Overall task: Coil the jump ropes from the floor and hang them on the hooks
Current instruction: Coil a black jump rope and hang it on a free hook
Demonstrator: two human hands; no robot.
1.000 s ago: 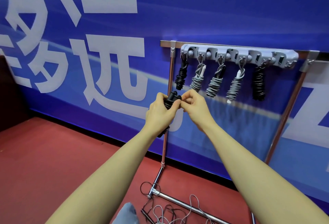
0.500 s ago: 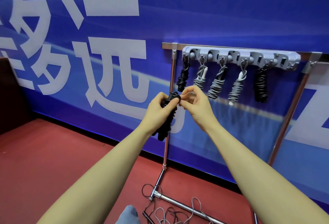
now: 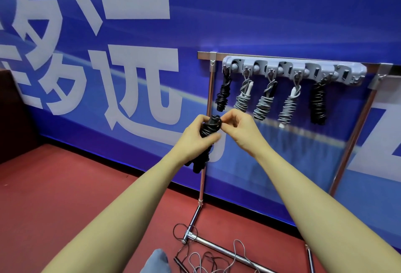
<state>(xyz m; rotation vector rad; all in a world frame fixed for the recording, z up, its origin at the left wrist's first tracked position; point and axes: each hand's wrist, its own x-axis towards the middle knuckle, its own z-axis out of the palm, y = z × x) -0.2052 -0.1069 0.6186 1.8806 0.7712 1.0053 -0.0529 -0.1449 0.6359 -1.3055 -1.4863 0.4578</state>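
Left hand (image 3: 194,140) grips black coil (image 3: 207,133); right hand (image 3: 239,129) pinches its top loop, below rack (image 3: 293,72) left end.

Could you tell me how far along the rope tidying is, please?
Done: five coiled ropes hang on the hook rail. In hand: the left hand grips a black coiled rope while the right hand pinches its top. Left: loose ropes on the floor.

Black and grey coiled ropes (image 3: 263,101) hang from a grey hook rail (image 3: 293,72) against a blue banner (image 3: 238,12) with white lettering, above a seemingly red floor (image 3: 65,186).
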